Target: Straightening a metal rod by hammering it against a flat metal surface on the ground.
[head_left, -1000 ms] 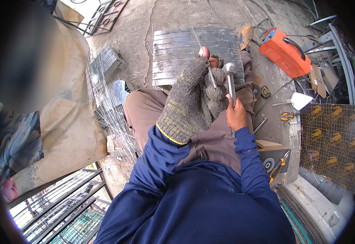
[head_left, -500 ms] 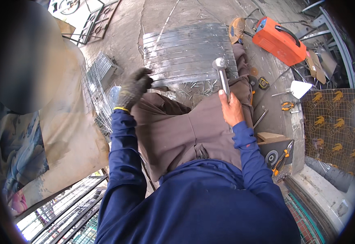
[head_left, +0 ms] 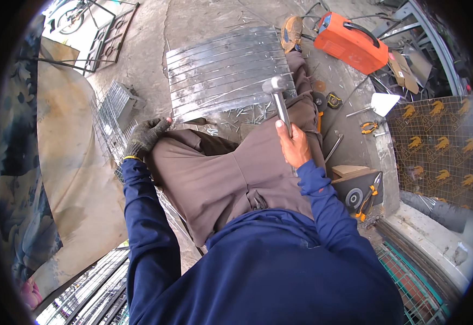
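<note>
My right hand is closed around the handle of a metal hammer, held upright above my right thigh with its rounded head at the top. My left hand, in a dark knit glove with a yellow cuff edge, rests by my left knee. Its fingers stretch loosely toward the metal strips, a bare fingertip shows, and I see nothing held. Several flat grey metal strips lie side by side on the floor beyond my knees. Cut metal bits are scattered along their near edge.
An orange machine with a black handle stands at the far right. Nearby are a tape measure, orange-handled pliers and a white scoop-shaped piece. Wire mesh and a bundle of metal pieces lie left; a stained cloth hangs there.
My left hand has drawn back and left from the metal strips to beside my knee. The right hand still holds the hammer upright. The whole view has shifted slightly.
</note>
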{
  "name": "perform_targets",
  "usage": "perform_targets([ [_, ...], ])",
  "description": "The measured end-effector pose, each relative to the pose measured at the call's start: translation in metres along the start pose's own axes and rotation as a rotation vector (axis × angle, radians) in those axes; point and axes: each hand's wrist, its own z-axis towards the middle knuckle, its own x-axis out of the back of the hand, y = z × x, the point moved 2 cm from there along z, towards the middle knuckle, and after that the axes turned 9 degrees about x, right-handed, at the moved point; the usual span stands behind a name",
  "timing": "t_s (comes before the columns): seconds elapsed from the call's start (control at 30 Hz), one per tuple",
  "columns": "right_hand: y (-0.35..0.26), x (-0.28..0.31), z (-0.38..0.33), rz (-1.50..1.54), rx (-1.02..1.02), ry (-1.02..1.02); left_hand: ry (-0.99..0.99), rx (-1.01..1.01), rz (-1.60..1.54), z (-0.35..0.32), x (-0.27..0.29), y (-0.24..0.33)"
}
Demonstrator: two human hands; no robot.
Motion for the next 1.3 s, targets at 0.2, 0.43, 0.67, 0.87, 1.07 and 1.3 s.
perform_targets([
  [0.2,-0.019,0.021,-0.031,0.396,-0.215,0.138,-0.099,0.029,0.076,-0.001,0.001,0.008],
  [0.43,-0.005,0.052,-0.044,0.447,-0.328,0.193,-0.097,-0.009,0.054,0.012,-0.003,-0.006],
  [0.67,0.006,0.053,-0.04,0.466,-0.362,0.189,-0.157,0.026,0.028,0.003,-0.002,0.011],
  [0.87,0.007,0.048,-0.039,0.435,-0.332,0.183,-0.187,0.024,0.035,0.007,-0.002,0.005],
  [1.07,0.006,0.05,-0.039,0.458,-0.339,0.183,-0.2,0.026,0.099,0.011,-0.002,0.01],
  [1.3,0.001,0.048,-0.041,0.436,-0.334,0.175,-0.202,0.03,0.06,0.028,-0.009,-0.011],
])
